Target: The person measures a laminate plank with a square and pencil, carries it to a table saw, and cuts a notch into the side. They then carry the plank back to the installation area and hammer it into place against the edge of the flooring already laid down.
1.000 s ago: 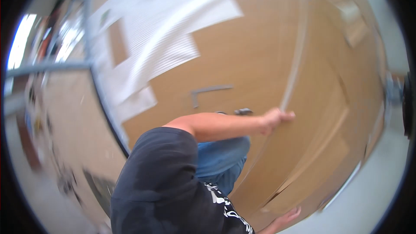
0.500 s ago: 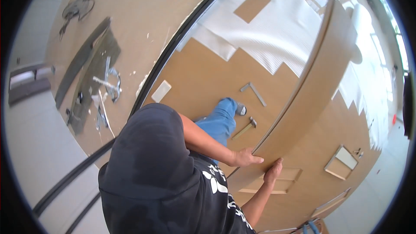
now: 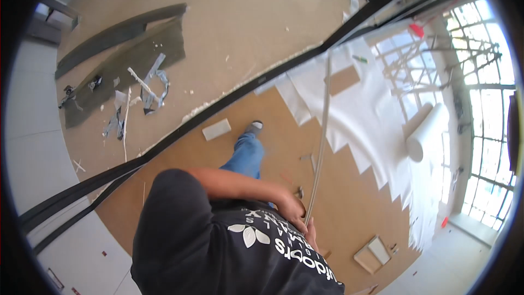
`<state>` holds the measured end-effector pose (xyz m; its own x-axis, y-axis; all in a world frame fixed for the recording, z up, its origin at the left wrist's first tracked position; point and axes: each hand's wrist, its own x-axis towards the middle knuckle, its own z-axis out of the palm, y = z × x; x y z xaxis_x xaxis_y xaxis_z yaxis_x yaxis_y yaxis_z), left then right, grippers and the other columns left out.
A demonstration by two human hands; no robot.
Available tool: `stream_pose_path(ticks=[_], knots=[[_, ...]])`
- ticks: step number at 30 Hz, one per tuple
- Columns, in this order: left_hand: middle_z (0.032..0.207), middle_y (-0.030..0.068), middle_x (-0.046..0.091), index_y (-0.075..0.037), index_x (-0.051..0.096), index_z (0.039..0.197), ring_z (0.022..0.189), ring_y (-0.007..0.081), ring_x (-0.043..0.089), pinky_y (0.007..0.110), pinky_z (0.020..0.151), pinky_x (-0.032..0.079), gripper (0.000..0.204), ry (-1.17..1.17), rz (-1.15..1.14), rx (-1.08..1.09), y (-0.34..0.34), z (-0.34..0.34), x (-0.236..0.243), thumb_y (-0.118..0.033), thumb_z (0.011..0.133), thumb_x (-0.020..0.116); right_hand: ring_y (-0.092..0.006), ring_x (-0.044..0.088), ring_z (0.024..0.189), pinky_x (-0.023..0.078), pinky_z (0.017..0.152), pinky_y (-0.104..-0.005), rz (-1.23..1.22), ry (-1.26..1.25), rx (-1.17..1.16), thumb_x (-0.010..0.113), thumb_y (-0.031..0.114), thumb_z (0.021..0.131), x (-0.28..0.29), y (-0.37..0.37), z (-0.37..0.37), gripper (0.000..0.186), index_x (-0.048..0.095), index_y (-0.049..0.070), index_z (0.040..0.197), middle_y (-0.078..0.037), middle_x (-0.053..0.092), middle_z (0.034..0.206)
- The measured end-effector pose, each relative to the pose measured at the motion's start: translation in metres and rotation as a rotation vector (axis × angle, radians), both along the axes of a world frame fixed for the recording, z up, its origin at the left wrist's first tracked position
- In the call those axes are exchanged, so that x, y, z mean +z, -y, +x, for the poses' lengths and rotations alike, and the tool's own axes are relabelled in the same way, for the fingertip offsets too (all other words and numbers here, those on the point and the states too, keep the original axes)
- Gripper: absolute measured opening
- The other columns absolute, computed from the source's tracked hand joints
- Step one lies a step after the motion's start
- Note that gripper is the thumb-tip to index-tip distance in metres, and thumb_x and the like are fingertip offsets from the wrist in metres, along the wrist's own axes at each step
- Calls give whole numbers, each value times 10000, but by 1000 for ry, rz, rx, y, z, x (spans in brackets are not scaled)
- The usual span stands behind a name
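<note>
A long floor plank (image 3: 323, 125) stands on edge before me, so only its thin pale side shows. It runs from near my body out across the white sheet. My left hand (image 3: 292, 211) is closed at the plank's near end, its wrist bent. Just beside it, my right hand (image 3: 311, 234) grips the same end, partly hidden by the left hand and my shirt. Beneath lies brown plank flooring (image 3: 262, 109) with a stepped edge. A hammer (image 3: 299, 192) shows only in part beside my left hand. Beyond it, a metal square (image 3: 311, 163) rests close to the plank.
White underlay (image 3: 355, 131) spreads past the stepped edge, bearing a brown board piece (image 3: 343, 80), a cutter (image 3: 360, 59) and a white roll (image 3: 424, 134). A white block (image 3: 216, 129) lies by the black door track (image 3: 240, 90). A shallow tray (image 3: 373, 254) sits at lower right.
The plank has turned from showing its broad face to edge-on and swung leftward in view. My hands have come closer to my body and each other. My view has rotated.
</note>
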<state>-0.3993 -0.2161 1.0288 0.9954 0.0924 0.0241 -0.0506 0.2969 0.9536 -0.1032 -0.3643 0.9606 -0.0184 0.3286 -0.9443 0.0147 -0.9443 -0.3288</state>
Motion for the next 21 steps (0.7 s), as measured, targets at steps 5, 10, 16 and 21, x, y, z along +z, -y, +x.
stream_pose_path(ticks=[5, 10, 16, 21], knots=[[1319, 257, 617, 32, 552, 1358, 1245, 350, 595, 430, 1027, 484, 648, -551, 60, 1104, -50, -176, -41, -482, 967, 595, -119, 495, 593, 392, 541, -321, 226, 134, 350, 511, 604, 1000, -69, -101, -62, 533, 646, 99, 900, 7, 558, 676], [1326, 245, 597, 14, 551, 1365, 1223, 363, 598, 420, 1029, 481, 615, -1009, -69, 1317, -59, -382, -52, -412, 931, 642, -111, 490, 594, 385, 548, -342, 184, 172, 340, 515, 625, 987, -37, -265, -202, 570, 615, 114, 754, 8, 540, 637], [1344, 249, 561, 1, 505, 1403, 1230, 371, 579, 427, 1057, 453, 618, -1177, 269, 1321, -166, -519, -27, -403, 953, 631, -184, 629, 679, 515, 609, -368, 683, 163, 1090, 486, 581, 980, -153, -409, -231, 566, 684, 51, 985, -62, 650, 784], [1281, 226, 625, 7, 488, 1414, 1172, 328, 622, 397, 1009, 485, 583, -856, -46, 1509, -293, -634, -55, -342, 971, 638, -265, 537, 533, 434, 461, -396, 792, 22, 1283, 548, 281, 940, -157, -581, -366, 249, 585, 86, 790, -74, 505, 599]])
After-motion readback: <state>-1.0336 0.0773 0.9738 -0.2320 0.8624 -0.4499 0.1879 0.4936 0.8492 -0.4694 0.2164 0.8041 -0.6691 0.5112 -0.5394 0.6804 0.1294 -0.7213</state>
